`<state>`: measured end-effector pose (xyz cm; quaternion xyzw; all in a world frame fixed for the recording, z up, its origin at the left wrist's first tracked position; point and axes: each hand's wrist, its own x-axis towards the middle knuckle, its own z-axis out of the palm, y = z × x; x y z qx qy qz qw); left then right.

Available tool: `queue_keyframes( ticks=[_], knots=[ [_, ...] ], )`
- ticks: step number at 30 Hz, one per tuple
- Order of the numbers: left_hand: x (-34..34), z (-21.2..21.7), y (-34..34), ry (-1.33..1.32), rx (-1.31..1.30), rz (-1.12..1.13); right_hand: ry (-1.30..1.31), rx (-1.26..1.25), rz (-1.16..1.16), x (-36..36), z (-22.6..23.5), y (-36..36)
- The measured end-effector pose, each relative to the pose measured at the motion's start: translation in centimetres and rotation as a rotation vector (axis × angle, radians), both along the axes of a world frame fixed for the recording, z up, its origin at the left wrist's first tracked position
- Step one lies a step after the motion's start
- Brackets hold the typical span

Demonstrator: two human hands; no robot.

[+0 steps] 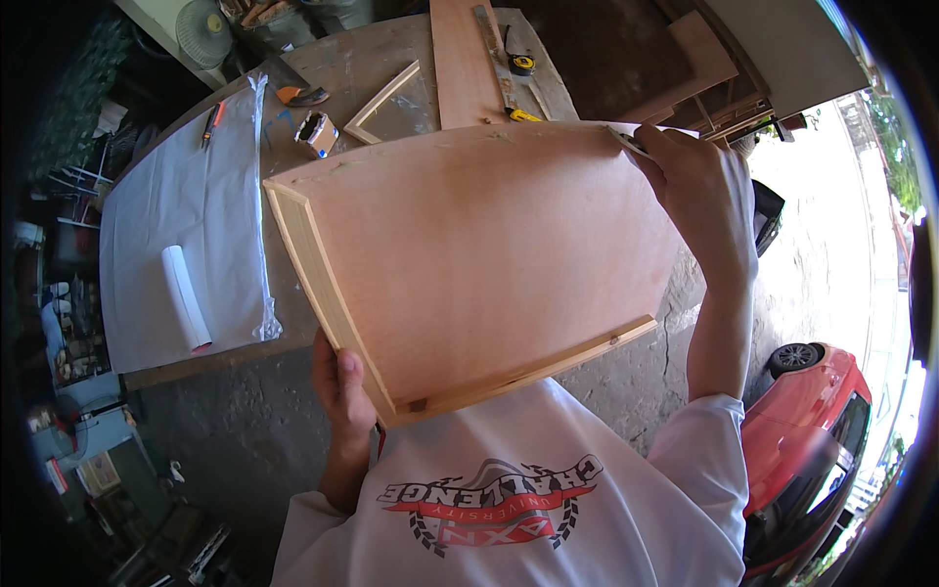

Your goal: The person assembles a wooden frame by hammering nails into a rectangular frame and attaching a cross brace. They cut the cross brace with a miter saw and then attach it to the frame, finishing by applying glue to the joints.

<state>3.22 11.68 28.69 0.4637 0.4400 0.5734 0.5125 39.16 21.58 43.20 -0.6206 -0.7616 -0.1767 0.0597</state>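
Observation:
A thin plywood panel point(499, 254) is held up, tilted, in front of my chest. Light wooden strips edge it on the left point(318, 284) and along the near side point(538, 374). Rough dried smears run along its bare far edge. My left hand point(344, 391) grips the left strip near the lower corner, thumb on top and the other fingers mostly hidden. At the far right corner my right hand point(690, 176) is closed around a small metal tool point(627, 142), whose tip meets the panel's edge. The fingers hide most of that tool, so its kind is unclear.
Beyond the panel, a worktable point(377, 47) carries a white sheet point(186, 196), a white roll point(184, 293), an orange-handled tool point(301, 96), a small box point(316, 135), an L-shaped wooden piece point(381, 103), a plank point(465, 68) and a tape measure point(521, 65). A red car point(802, 440) stands right.

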Motion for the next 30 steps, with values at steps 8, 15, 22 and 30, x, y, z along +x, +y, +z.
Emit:
queue_keyframes(
  ticks=[8, 15, 22, 30],
  knots=[
    [-0.9, -0.3, 0.3, 0.01, 0.011, -0.052, -0.059, -0.036, -0.071, 1.3, 0.4, -0.2],
    [-1.7, -0.8, 0.0, 0.016, -0.011, 0.008, -0.015, 0.044, -0.105, 2.8, 0.3, -0.8],
    [-3.4, -1.4, 0.0, 0.026, 0.081, -0.075, 0.027, 0.043, -0.141, 4.1, 0.3, -1.1],
    [-3.5, -0.8, -0.2, -0.003, -0.032, 0.058, 0.047, 0.032, -0.239, 5.8, 0.3, -1.5]
  ],
)
